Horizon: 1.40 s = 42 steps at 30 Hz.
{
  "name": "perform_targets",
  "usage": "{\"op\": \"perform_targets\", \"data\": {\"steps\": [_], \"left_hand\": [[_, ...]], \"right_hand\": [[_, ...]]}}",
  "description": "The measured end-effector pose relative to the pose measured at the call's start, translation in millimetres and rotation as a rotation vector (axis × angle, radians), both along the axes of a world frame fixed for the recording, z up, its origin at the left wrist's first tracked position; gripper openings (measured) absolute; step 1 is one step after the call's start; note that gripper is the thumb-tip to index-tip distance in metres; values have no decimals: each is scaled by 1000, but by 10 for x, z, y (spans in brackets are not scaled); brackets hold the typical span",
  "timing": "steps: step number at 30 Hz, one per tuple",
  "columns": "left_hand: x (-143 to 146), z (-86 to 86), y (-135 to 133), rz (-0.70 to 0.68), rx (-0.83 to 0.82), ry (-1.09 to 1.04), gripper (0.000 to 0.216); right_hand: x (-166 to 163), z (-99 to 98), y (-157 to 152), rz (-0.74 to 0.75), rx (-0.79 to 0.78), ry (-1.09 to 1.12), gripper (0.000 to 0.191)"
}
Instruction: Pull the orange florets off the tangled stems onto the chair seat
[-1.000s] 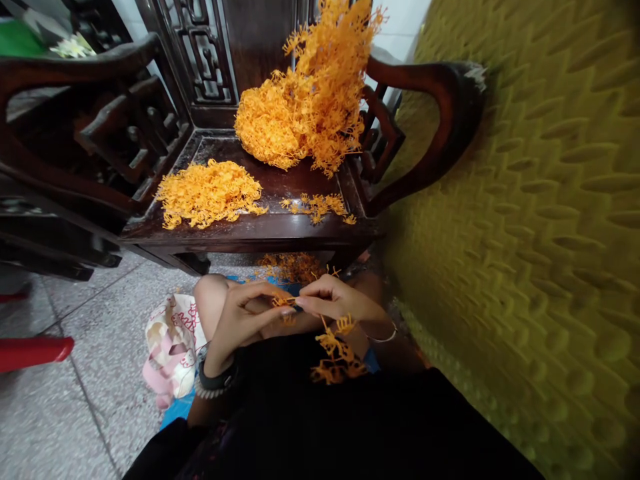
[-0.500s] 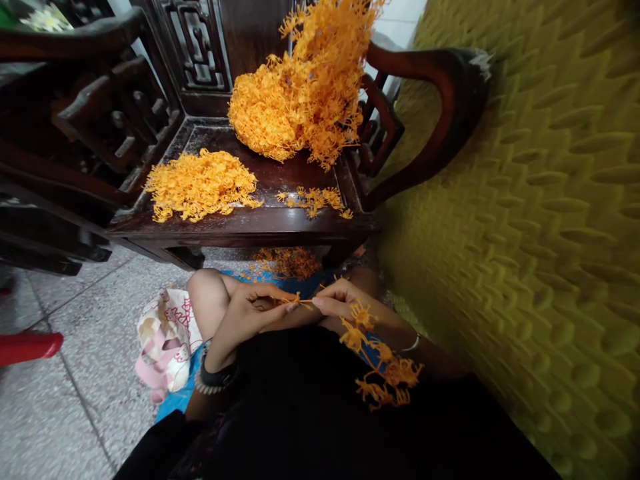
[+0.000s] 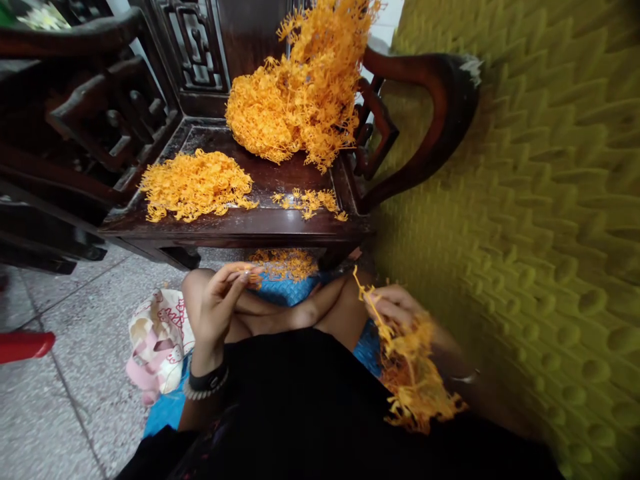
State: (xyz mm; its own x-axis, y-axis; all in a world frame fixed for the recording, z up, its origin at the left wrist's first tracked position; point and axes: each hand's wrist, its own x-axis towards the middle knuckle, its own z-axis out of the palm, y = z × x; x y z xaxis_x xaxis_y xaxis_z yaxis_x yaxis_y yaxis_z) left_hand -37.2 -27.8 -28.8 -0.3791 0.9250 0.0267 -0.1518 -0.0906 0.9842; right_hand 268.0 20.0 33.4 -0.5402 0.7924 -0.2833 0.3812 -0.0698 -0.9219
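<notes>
My left hand point(image 3: 217, 303) is raised over my left knee, thumb and fingers pinched on small orange plastic flower pieces point(image 3: 255, 277). Apart from it, on the right, my right hand point(image 3: 395, 305) grips a branching orange plastic flower sprig point(image 3: 413, 373); its thin stem sticks up past the fingers and its blurred clusters hang over my lap. On the dark wooden chair seat point(image 3: 280, 223) before me lie a low heap of loose orange pieces point(image 3: 197, 187) and a small scatter of them point(image 3: 313, 201). A large tangled pile of orange sprigs point(image 3: 300, 100) rises behind.
More orange pieces point(image 3: 285, 263) lie on a blue mat point(image 3: 285, 291) under the chair's front edge. A curved armrest point(image 3: 450, 100) and a yellow-green textured panel point(image 3: 525, 233) bound the right side. A white and pink cloth bag point(image 3: 160, 340) and a red object point(image 3: 25, 347) are at left.
My hands have drawn apart from a point over my lap. The left moved left with small pieces in its fingers; the right swung right and down with the sprig.
</notes>
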Motion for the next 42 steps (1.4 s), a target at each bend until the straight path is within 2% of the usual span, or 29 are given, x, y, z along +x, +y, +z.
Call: {"op": "perform_targets", "data": {"steps": [3,6,9,11,12,14,15,16,17,20,21,22,23,25,26,28,30,33,36,40,42], "left_hand": [[190,2,28,-79,7,-10,18],[357,-4,47,-125,36,42,20],[498,17,69,-198,103,270,25],[574,36,97,-267,132,460,43],[603,39,115,-306,144,530,44],[633,28,154,-365,164,588,22],[636,15,172,-382,166,580,16],[632,0,187,-393,158,559,19],[623,-14,199,-394,140,530,23],[593,-40,224,-419,62,447,31],[586,-43,230,-433,41,426,32],[578,-46,236,-443,24,406,33],[567,-48,239,-443,10,390,34],[524,-50,229,-413,-20,379,38],[486,-45,213,-387,-39,380,40],[377,-15,146,-343,-97,376,41],[245,50,41,-355,-157,355,41],[91,191,-129,-465,-188,325,40],[42,296,-213,-548,-144,315,39],[75,310,-172,-711,-108,242,41],[114,300,-124,-745,-111,210,44]], "right_hand": [[-284,-119,96,-14,-49,42,36],[-480,-219,203,-50,97,10,28],[-540,-258,262,-77,298,-74,25],[-549,-273,269,-78,378,-98,24],[-552,-284,265,-69,395,-114,24],[-558,-314,253,-13,391,-183,22],[-560,-330,248,23,376,-218,20],[-560,-342,248,50,366,-231,18],[-560,-349,254,67,371,-219,21],[-577,-318,308,62,477,-35,77],[-595,-295,334,99,494,41,89],[-623,-270,361,160,478,95,88],[-660,-248,385,222,437,118,76],[-751,-218,416,281,348,65,37],[-798,-209,422,267,324,19,30],[-870,-191,412,234,287,-11,41],[-895,-150,382,275,224,36,47],[-858,-30,326,375,120,79,50],[-792,103,299,434,76,100,50],[-725,216,318,448,74,139,47],[-711,250,327,427,87,132,45]]}}
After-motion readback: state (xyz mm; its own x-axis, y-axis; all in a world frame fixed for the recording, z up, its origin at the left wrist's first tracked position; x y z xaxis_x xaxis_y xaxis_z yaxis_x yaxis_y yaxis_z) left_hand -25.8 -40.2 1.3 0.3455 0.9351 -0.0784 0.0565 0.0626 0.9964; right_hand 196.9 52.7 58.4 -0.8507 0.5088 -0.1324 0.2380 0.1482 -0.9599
